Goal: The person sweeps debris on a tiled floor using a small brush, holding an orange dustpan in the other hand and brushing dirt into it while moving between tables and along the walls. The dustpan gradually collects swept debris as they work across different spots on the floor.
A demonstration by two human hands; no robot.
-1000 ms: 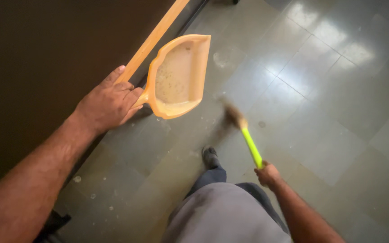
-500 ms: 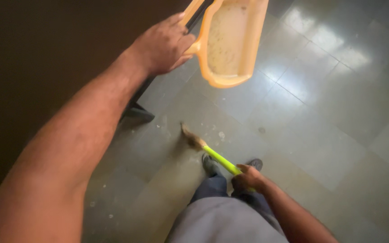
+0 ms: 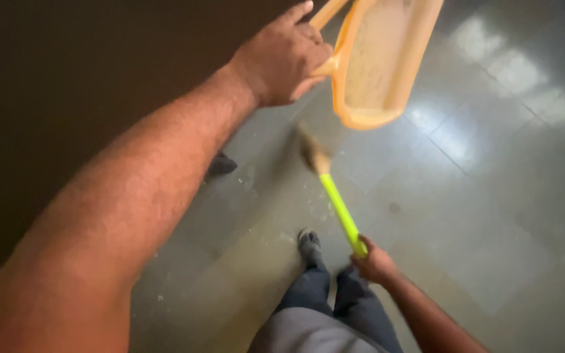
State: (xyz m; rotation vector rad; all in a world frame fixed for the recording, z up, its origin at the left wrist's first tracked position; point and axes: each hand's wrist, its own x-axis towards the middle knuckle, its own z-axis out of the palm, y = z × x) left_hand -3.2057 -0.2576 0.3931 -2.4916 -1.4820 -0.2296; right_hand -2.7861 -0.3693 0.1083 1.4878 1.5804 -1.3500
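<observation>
My left hand (image 3: 282,55) grips the handle of an orange dustpan (image 3: 380,62), held up in the air at the top of the view with its dusty pan tilted downward. My right hand (image 3: 374,261) is low, near my legs, closed on the bright yellow-green handle of a small broom (image 3: 338,202). The broom's tan bristles (image 3: 312,153) point away from me and are blurred just above the tiled floor (image 3: 492,196), below the dustpan's lip.
A dark wall or cabinet face (image 3: 67,98) fills the left side. Small white crumbs lie on the floor near my shoe (image 3: 308,245). A dark object (image 3: 220,163) sits at the foot of the dark surface. Glossy tiles stretch to the right.
The dustpan has risen toward the top of the view. The broom head has swung left and forward across the floor, and my right hand has shifted with it.
</observation>
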